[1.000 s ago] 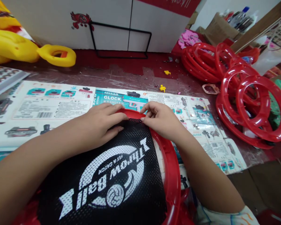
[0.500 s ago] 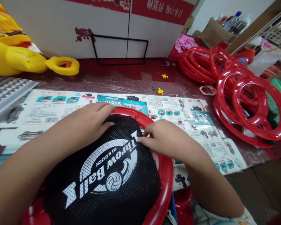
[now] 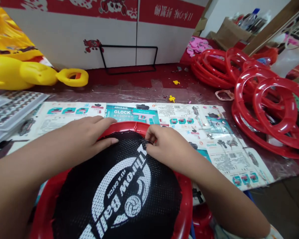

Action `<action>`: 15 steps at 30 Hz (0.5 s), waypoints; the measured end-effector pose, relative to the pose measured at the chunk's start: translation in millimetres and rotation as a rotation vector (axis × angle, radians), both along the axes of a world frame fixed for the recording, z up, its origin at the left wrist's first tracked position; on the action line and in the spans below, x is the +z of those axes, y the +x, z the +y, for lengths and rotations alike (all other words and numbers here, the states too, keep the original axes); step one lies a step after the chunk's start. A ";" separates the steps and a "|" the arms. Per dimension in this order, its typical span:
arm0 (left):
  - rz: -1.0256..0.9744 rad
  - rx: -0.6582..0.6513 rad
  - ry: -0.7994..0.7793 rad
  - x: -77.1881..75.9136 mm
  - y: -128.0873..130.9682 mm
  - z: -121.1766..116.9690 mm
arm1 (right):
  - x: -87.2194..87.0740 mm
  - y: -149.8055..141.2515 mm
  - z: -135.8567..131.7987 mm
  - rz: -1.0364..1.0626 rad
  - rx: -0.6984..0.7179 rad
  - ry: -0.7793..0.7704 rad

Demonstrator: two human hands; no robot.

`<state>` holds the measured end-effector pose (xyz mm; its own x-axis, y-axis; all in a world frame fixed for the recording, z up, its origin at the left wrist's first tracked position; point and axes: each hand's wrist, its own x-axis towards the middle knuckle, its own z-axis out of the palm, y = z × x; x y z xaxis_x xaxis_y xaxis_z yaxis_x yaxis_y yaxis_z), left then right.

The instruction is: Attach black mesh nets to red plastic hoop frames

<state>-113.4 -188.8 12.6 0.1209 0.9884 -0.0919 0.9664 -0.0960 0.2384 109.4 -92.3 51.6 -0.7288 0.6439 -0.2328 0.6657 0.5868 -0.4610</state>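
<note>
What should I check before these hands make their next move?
1. Left hand at the red ring: ok, by its far-left rim, thumb over the black mesh.
2. Right hand pinching the mesh: cannot tell; the hand itself hides the contact.
3. White print facing up: ok.
4. Mesh's near edge seated: cannot tell; the picture cuts it off.
5. Small yellow pieces apart from the ring: ok, beyond it.

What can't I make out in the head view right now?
All in the head view:
Red ring by the hands: near side, cut off by the bottom edge.
Black mesh: underside, hidden by its upper face.
Right hand: whether its curled fingers pinch the mesh, hidden by the hand itself.
Printed sheet: fine print, too small and blurred.
</note>
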 end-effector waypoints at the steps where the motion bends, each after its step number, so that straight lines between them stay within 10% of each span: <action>1: -0.016 -0.028 0.025 -3.9 4.7 2.6 | -1.1 -0.7 0.2 0.024 -0.012 -0.019; 15: -0.289 -0.104 0.118 -17.5 36.5 17.4 | -13.8 -1.0 14.4 0.332 -0.043 -0.090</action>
